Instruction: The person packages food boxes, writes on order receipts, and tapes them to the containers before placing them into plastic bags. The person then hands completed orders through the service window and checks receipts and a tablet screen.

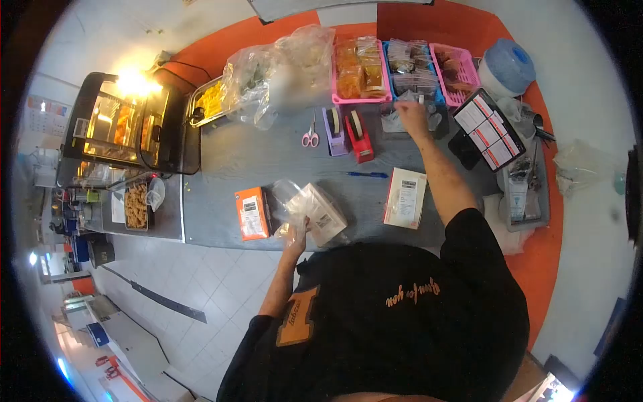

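My left hand [296,234] is closed on the edge of a clear plastic bag [288,195] near the table's front edge. Inside or under the bag lies a pale box [318,216] with a printed label; I cannot tell which. To the left of that hand stands an orange and white box [252,213]. My right hand [412,115] reaches to the back right, over a clear container [395,122] with transparent plastic pieces. Its fingers look curled, and what they hold, if anything, is too small to make out. A white box with a label [404,198] lies below my right forearm.
Scissors [311,136], a purple tape dispenser [335,137], a red tape dispenser [360,137] and a blue pen [367,175] lie mid-table. Behind are a pink basket of sachets [361,100] and large plastic bags [268,74]. A tablet [489,130] stands right; a lit food warmer [120,130] left.
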Available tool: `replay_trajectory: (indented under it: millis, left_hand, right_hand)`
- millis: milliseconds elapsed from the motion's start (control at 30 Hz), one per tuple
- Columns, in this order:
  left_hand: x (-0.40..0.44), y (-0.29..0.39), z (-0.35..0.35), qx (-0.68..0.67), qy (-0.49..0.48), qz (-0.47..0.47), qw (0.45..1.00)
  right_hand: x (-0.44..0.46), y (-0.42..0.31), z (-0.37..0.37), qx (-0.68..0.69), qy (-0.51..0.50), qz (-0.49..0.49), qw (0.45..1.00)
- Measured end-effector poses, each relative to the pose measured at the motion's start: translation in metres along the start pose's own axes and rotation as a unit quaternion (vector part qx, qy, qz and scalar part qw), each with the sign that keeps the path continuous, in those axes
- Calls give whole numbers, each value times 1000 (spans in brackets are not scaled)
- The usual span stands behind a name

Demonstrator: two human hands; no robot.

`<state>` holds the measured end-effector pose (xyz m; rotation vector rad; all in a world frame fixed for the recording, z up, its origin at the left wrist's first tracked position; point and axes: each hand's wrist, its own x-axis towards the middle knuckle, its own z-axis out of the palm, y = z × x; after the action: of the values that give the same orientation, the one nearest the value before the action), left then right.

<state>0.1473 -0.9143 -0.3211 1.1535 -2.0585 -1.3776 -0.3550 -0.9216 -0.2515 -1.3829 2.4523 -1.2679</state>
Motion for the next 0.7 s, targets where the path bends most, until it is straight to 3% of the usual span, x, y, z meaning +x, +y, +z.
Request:
replay_trajectory:
  millis: [33, 100, 133, 200, 300, 333, 433, 467, 533, 567, 633, 700]
  left_hand:
    - [-1, -3, -4, -3, 0, -2, 1000]
    - [6, -10, -15, 283, 14, 197, 939]
    - [6, -1, -22, 283, 16, 188, 940]
    - [13, 41, -32, 155, -36, 176, 972]
    - [16, 52, -38, 258, -37, 154, 953]
    - [19, 61, -41, 297, 19, 273, 915]
    - [23, 70, -44, 277, 57, 314, 906]
    - [28, 40, -40, 239, 10, 285, 928]
    - [27, 45, -46, 201, -28, 231, 952]
    - [26, 50, -49, 163, -66, 178, 968]
    - [26, 57, -49, 121, -25, 197, 972]
    - [27, 55, -50, 81, -40, 105, 990]
  right_hand:
    - [-3, -13, -4, -2, -3, 0, 1000]
    - [-11, -51, -4, 217, 100, 4, 971]
    - [-22, -82, -5, 387, 34, 38, 920]
    - [-60, -142, 2, 448, -50, 109, 886]
    - [-136, -198, 59, 497, -115, 272, 816]
    - [-161, -207, 77, 512, -116, 344, 779]
    - [-210, -197, 128, 454, -156, 368, 796]
    - [-217, -198, 127, 400, -182, 343, 830]
    - [-220, -190, 124, 303, -231, 262, 887]
    - [-220, -184, 121, 303, -234, 262, 886]
    - [-208, -202, 94, 418, -254, 413, 768]
    - [-208, -198, 87, 403, -293, 422, 757]
